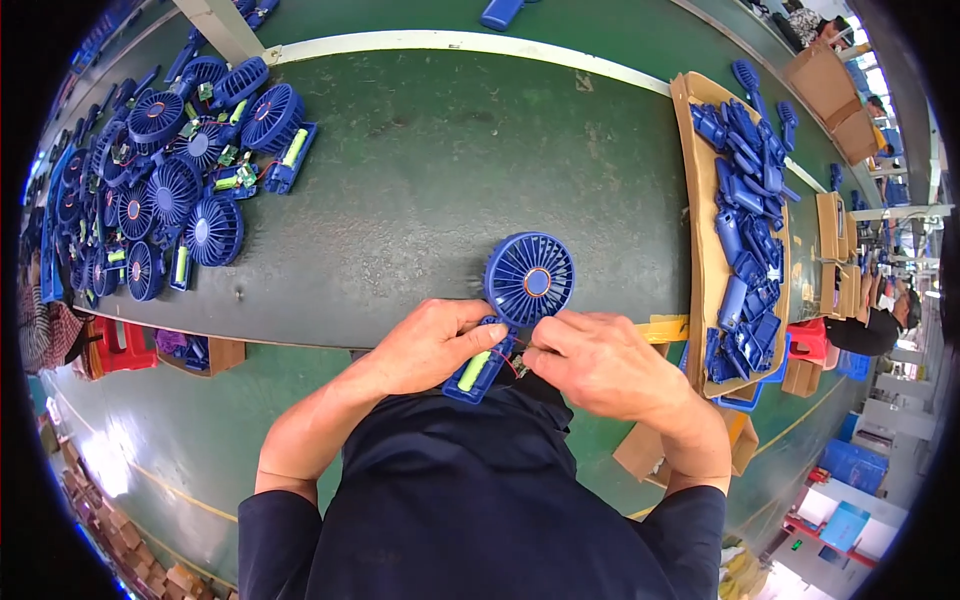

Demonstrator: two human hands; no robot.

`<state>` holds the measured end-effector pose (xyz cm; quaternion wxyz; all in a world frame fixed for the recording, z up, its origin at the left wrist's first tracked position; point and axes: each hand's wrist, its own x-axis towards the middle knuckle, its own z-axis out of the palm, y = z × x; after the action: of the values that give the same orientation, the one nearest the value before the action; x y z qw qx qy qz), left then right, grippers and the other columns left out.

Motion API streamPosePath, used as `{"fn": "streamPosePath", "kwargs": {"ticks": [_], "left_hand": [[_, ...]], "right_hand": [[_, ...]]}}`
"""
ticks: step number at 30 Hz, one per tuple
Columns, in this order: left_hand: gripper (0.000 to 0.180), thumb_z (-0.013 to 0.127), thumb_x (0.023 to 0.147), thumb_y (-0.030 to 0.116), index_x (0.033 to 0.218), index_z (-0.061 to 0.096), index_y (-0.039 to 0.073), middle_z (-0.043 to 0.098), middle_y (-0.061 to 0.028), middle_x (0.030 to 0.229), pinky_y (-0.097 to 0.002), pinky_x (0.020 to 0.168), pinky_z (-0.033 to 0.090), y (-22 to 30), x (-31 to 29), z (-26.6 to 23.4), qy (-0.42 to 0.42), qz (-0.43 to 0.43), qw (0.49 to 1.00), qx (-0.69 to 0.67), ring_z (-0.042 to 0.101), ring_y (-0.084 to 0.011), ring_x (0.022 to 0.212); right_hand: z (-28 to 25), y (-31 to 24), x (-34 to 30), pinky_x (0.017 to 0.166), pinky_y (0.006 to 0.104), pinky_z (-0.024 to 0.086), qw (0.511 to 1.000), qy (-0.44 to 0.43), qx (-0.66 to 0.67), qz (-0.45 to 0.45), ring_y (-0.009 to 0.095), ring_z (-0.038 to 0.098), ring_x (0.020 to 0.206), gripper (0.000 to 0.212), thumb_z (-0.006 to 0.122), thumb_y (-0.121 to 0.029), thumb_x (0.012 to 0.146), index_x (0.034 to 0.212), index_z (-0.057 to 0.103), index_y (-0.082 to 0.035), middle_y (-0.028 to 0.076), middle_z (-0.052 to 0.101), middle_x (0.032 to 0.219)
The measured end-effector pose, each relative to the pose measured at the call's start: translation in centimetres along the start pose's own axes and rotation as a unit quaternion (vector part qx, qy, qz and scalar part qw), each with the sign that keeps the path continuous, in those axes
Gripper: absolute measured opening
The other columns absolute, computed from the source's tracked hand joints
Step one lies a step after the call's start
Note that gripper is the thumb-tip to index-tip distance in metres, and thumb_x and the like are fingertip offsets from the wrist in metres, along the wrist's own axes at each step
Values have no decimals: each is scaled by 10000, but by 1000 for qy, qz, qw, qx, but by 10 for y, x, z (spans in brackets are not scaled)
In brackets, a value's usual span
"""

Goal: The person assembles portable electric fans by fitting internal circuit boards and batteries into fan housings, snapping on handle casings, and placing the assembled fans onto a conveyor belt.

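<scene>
A blue handheld fan (530,280) lies at the table's near edge with its round grille up. Its handle is uncovered toward me, showing a yellow-green battery cell (473,371) and thin red wires. My left hand (440,342) is closed on the handle's left side, thumb across it near the fan head. On the other side, my right hand (592,362) has its fingers pinched together beside the handle, by the wires and a small green circuit board (519,369). What exactly the right fingertips grip is hidden.
Several similar blue fans with exposed batteries (170,190) are heaped at the left. A cardboard box (697,240) of blue plastic shells (745,215) stands at the right. A white rail (470,42) runs along the table's far side. Below the table at left is a red stool (125,348).
</scene>
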<state>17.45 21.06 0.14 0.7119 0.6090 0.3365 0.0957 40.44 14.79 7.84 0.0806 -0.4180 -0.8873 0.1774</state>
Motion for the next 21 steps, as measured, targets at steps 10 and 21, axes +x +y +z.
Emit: {"fn": "streamPosePath", "kwargs": {"ticks": [10,21], "left_hand": [[313,559,1084,215,1171,697,-53,747,-94,1079,-304,892,564,-7,6,21,96,80,952,-281,684,-131,991],[300,573,1081,267,1076,680,-13,697,-15,955,-291,825,586,-12,13,17,94,-1,948,-303,673,-81,910]], "right_hand": [[69,5,4,472,275,445,916,399,-5,-29,161,584,579,337,829,83,680,977,745,-52,58,629,883],[78,16,6,560,291,538,924,371,95,14,201,679,663,253,820,50,728,956,732,-15,132,742,1004]]}}
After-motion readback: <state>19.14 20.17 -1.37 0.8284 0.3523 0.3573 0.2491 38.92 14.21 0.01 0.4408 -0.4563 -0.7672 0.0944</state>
